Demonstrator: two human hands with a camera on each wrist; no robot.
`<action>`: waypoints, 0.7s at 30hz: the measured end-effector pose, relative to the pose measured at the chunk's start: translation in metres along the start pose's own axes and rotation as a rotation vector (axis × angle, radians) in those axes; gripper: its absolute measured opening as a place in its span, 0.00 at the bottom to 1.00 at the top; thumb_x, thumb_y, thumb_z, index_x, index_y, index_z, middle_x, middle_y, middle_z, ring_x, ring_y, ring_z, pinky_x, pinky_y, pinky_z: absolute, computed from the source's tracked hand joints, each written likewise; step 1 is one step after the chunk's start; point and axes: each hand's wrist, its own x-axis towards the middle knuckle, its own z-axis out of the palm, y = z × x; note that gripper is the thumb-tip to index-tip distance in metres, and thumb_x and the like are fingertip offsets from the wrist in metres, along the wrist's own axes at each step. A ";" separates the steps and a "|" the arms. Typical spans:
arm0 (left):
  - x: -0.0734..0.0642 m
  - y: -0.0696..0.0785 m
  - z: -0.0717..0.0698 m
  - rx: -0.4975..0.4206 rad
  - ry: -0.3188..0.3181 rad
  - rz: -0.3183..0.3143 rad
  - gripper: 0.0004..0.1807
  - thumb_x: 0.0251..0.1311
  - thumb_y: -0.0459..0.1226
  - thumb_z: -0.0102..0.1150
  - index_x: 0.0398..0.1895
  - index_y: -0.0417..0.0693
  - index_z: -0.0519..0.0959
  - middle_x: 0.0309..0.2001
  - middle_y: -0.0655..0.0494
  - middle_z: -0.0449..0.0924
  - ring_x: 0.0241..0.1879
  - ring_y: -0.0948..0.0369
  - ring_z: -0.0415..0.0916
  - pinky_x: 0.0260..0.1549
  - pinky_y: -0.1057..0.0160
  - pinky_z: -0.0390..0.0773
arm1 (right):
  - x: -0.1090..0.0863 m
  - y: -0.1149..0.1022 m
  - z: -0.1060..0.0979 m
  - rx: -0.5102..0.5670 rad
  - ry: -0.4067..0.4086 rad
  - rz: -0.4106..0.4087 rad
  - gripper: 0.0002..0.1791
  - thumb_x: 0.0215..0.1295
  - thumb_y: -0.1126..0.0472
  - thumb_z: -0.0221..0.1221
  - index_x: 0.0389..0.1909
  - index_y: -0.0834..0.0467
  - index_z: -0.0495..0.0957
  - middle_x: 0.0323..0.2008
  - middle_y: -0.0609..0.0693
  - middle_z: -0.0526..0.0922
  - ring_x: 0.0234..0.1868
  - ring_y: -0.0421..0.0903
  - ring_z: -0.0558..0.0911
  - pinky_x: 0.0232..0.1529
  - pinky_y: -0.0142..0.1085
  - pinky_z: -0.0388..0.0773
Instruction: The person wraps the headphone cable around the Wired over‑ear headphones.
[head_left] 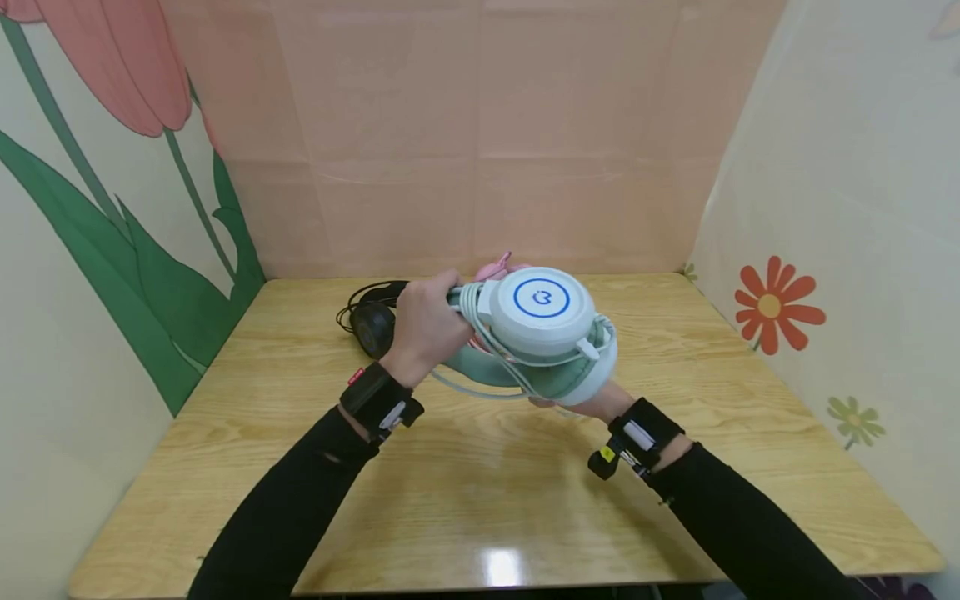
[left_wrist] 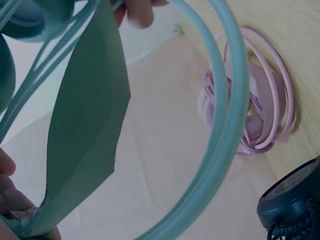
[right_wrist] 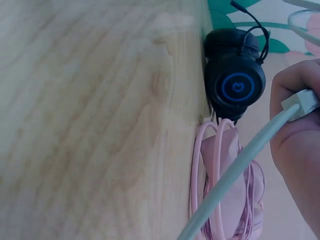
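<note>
A pair of white and mint-green headphones [head_left: 543,321], its thin cable wound round the frame, is held up above the table. My left hand [head_left: 431,321] grips the headband side and the strands of cable beside the white earcup. Below the far earcup is my right hand [head_left: 600,402], partly hidden by it in the head view. The right wrist view shows the right hand [right_wrist: 300,135] pinching the pale plug [right_wrist: 299,105] at the cable's end. Thick mint bands of the headphones [left_wrist: 232,100] curve across the left wrist view, with a green panel [left_wrist: 87,110] alongside.
Black headphones [head_left: 372,327] with a cable lie on the wooden table [head_left: 480,492], left of the held pair. Pink headphones [right_wrist: 230,185] stand behind, mostly hidden in the head view. A pinkish backdrop [head_left: 480,142] and flowered side walls surround the table.
</note>
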 end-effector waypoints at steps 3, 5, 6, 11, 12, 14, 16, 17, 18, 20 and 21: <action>0.000 0.000 0.000 0.033 -0.008 -0.033 0.09 0.48 0.36 0.61 0.18 0.45 0.72 0.13 0.59 0.62 0.14 0.63 0.58 0.16 0.65 0.56 | 0.000 0.000 0.001 0.170 -0.018 0.060 0.15 0.69 0.75 0.40 0.40 0.56 0.71 0.24 0.49 0.68 0.19 0.51 0.61 0.20 0.39 0.59; 0.000 0.000 0.000 0.058 -0.012 -0.047 0.11 0.49 0.38 0.61 0.18 0.46 0.71 0.13 0.60 0.60 0.14 0.63 0.58 0.16 0.65 0.56 | -0.001 0.000 0.002 0.275 -0.017 0.126 0.16 0.75 0.70 0.33 0.36 0.56 0.70 0.20 0.49 0.64 0.16 0.51 0.54 0.19 0.40 0.53; 0.000 0.000 0.000 0.069 -0.013 -0.054 0.12 0.50 0.39 0.61 0.17 0.47 0.71 0.13 0.60 0.60 0.14 0.63 0.57 0.16 0.65 0.56 | -0.001 -0.001 0.003 0.344 0.002 0.169 0.18 0.76 0.66 0.30 0.36 0.57 0.69 0.19 0.48 0.63 0.16 0.51 0.53 0.20 0.40 0.51; 0.000 -0.003 -0.001 0.102 -0.008 -0.099 0.14 0.52 0.43 0.61 0.17 0.48 0.69 0.13 0.61 0.58 0.13 0.62 0.57 0.16 0.64 0.55 | -0.005 -0.005 0.005 0.263 0.114 0.312 0.18 0.78 0.54 0.33 0.30 0.56 0.66 0.16 0.47 0.62 0.14 0.44 0.56 0.18 0.36 0.51; 0.000 -0.004 -0.001 0.103 -0.008 -0.108 0.15 0.52 0.43 0.60 0.16 0.48 0.68 0.13 0.61 0.58 0.13 0.62 0.57 0.16 0.64 0.55 | -0.006 -0.006 0.005 0.236 0.126 0.322 0.19 0.77 0.53 0.34 0.30 0.58 0.66 0.16 0.48 0.61 0.14 0.43 0.57 0.17 0.35 0.51; 0.000 -0.006 -0.001 0.105 -0.008 -0.124 0.16 0.53 0.44 0.60 0.16 0.48 0.67 0.13 0.61 0.57 0.13 0.62 0.56 0.16 0.64 0.55 | -0.008 -0.006 0.007 0.166 0.142 0.327 0.22 0.77 0.51 0.35 0.31 0.62 0.65 0.17 0.49 0.62 0.14 0.42 0.58 0.15 0.36 0.51; 0.000 -0.008 -0.002 0.113 -0.009 -0.133 0.18 0.54 0.45 0.60 0.15 0.48 0.66 0.13 0.61 0.56 0.13 0.62 0.55 0.16 0.64 0.54 | -0.010 -0.007 0.009 0.081 0.147 0.323 0.24 0.77 0.50 0.36 0.33 0.68 0.65 0.17 0.51 0.62 0.14 0.43 0.58 0.14 0.37 0.52; 0.000 -0.009 -0.002 0.118 -0.007 -0.136 0.19 0.54 0.45 0.60 0.15 0.48 0.65 0.13 0.61 0.56 0.13 0.62 0.55 0.15 0.64 0.54 | -0.012 -0.007 0.009 0.030 0.151 0.334 0.25 0.76 0.50 0.37 0.34 0.70 0.66 0.17 0.52 0.62 0.13 0.43 0.59 0.13 0.37 0.53; 0.000 -0.010 -0.003 0.124 -0.005 -0.139 0.19 0.54 0.45 0.60 0.15 0.49 0.64 0.13 0.61 0.55 0.12 0.62 0.54 0.15 0.64 0.54 | -0.014 -0.007 0.011 -0.024 0.157 0.350 0.26 0.76 0.50 0.38 0.35 0.71 0.67 0.17 0.53 0.63 0.13 0.43 0.59 0.13 0.37 0.54; 0.001 -0.012 -0.003 0.138 0.001 -0.148 0.19 0.53 0.44 0.59 0.14 0.49 0.63 0.12 0.60 0.54 0.12 0.62 0.53 0.15 0.64 0.53 | -0.016 -0.008 0.014 -0.128 0.164 0.402 0.27 0.75 0.48 0.39 0.35 0.70 0.71 0.17 0.52 0.64 0.13 0.43 0.59 0.13 0.36 0.55; 0.001 -0.013 -0.003 0.143 0.001 -0.154 0.19 0.53 0.44 0.59 0.14 0.49 0.62 0.12 0.60 0.54 0.12 0.62 0.52 0.14 0.64 0.53 | -0.018 -0.008 0.016 -0.183 0.166 0.434 0.28 0.75 0.47 0.40 0.35 0.69 0.72 0.16 0.52 0.65 0.12 0.43 0.59 0.13 0.35 0.56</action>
